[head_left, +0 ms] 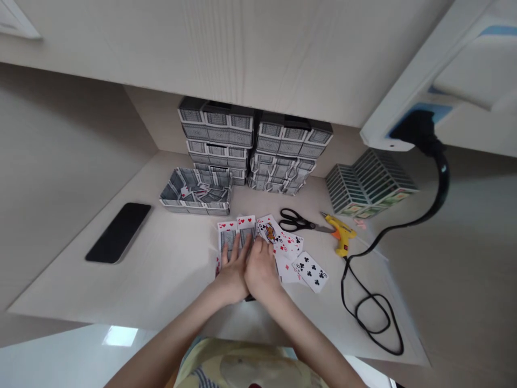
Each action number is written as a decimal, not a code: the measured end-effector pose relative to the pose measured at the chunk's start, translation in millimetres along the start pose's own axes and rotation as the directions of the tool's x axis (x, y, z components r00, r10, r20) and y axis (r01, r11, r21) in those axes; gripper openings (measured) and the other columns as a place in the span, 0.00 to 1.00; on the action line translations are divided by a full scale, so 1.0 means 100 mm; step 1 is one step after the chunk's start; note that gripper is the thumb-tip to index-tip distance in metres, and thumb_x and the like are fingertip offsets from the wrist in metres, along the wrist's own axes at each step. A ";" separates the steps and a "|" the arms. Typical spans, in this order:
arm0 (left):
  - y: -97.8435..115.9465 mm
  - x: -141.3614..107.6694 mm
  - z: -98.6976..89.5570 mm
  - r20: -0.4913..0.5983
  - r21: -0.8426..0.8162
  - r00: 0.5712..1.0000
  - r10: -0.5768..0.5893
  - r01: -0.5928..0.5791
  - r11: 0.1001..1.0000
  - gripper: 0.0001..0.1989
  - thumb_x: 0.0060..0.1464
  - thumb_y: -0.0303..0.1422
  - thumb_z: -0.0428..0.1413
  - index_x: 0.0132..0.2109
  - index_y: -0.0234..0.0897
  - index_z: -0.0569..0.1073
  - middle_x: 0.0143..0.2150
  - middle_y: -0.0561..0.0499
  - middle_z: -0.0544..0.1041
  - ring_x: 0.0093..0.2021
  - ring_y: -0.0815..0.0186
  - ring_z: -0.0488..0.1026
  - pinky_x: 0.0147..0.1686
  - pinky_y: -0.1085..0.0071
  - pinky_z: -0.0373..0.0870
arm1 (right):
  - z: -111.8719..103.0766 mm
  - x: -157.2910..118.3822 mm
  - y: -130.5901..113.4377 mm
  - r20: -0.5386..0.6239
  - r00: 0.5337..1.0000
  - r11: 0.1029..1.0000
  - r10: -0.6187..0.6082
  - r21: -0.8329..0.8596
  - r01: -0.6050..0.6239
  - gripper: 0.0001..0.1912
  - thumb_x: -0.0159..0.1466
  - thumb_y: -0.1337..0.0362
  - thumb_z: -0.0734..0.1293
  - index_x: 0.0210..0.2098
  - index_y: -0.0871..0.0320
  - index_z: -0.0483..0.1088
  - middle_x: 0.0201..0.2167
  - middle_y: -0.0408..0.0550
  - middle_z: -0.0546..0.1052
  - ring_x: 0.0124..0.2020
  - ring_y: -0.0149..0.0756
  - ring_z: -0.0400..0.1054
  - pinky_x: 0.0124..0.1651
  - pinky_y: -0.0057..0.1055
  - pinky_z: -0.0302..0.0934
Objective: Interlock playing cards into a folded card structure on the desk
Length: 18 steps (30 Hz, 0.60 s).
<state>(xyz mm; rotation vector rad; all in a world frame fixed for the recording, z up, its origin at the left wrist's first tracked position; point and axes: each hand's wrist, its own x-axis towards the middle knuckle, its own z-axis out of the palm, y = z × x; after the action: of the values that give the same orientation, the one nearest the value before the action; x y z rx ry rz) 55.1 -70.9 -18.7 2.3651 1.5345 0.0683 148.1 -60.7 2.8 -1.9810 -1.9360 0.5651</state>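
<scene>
My left hand (232, 274) lies with its fingers spread over a folded-looking piece made of playing cards (228, 240), whose grey patterned backs and red heart edges show. Right beside it, touching, my right hand (260, 265) is curled with bent fingers pressed down on the same piece. Whatever the right fingers hold, if anything, is hidden. A small dark edge shows below the hands, too covered to name. Loose playing cards (289, 247) are spread face up to the right of my right hand, with a six of clubs (311, 271) lying outermost.
Black-handled scissors (297, 221) and a yellow glue gun (341, 234) lie to the right, with a black cord (374, 295). An open card-built box (196, 207) holds scraps. Card-built boxes (218, 132) stand stacked behind, striped boxes (367, 183) right. A phone (118, 233) lies left.
</scene>
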 end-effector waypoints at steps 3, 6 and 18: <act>0.02 0.01 -0.02 0.031 -0.028 0.999 -0.020 0.021 0.999 0.39 0.47 0.34 0.49 0.64 0.42 0.41 0.67 0.50 0.40 0.64 0.47 0.28 0.58 0.46 0.33 | 0.03 0.02 -0.04 0.012 1.000 0.999 0.000 0.034 -0.001 0.24 0.57 0.76 0.51 0.53 0.71 0.58 0.50 0.67 0.65 0.52 0.52 0.57 0.50 0.50 0.54; 0.08 0.02 -0.03 0.049 -0.045 0.995 -0.089 0.091 0.995 0.37 0.49 0.35 0.46 0.64 0.37 0.42 0.67 0.47 0.37 0.64 0.47 0.27 0.57 0.45 0.35 | -0.04 0.06 0.14 0.040 0.997 0.987 -0.072 0.147 0.065 0.27 0.57 0.74 0.54 0.56 0.73 0.54 0.52 0.67 0.63 0.55 0.50 0.55 0.55 0.48 0.51; 0.07 0.12 -0.30 -0.227 -0.381 0.951 -0.211 0.113 0.918 0.25 0.55 0.31 0.43 0.60 0.31 0.53 0.63 0.38 0.51 0.63 0.57 0.47 0.58 0.60 0.50 | -0.29 -0.18 0.75 -0.021 0.995 0.899 -0.093 0.427 0.093 0.24 0.55 0.73 0.57 0.50 0.58 0.66 0.49 0.47 0.72 0.52 0.37 0.64 0.56 0.39 0.55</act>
<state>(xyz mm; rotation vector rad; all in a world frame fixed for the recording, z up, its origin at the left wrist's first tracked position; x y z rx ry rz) 59.7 -55.8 10.3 1.9863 1.6621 0.6002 227.9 -80.0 -7.4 -1.6029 -1.7104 0.8786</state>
